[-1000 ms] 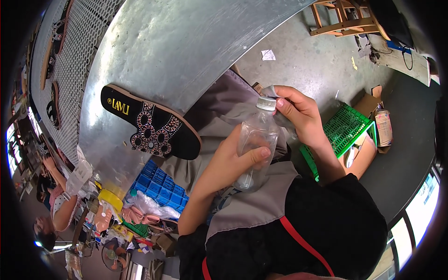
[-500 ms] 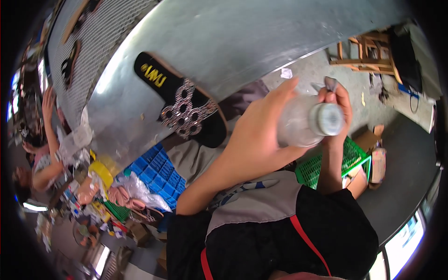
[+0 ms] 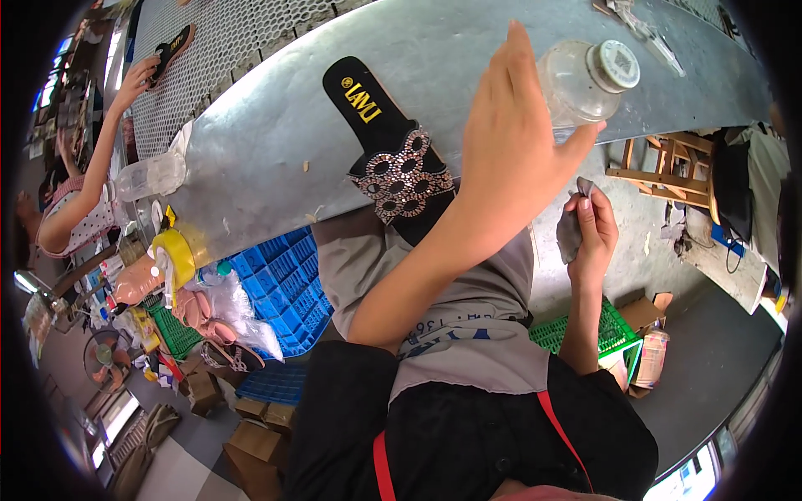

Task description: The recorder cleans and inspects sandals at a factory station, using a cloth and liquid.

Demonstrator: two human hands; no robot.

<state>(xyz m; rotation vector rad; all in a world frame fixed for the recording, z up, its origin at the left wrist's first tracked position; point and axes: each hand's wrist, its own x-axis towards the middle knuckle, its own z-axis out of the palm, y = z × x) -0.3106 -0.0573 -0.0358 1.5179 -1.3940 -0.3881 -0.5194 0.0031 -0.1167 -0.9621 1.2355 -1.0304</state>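
Okay, I see left hand [image 3: 518, 142] wrapped around a clear bottle [image 3: 576, 83] with white cap, held over the metal surface [image 3: 276, 159]. Right hand [image 3: 595, 234] pinches a grey rag [image 3: 571, 230], off the surface edge. Black sandal [image 3: 388, 150] lies on the surface just beside my left forearm. Blue crate [image 3: 288, 284] sits below the edge. Another person's hand [image 3: 138, 79] reaches a second sandal [image 3: 174, 52] far left.

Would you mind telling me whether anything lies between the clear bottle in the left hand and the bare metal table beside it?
Nothing visible does: the left hand holds the clear bottle over bare metal table. The black sandal lies off to the left.
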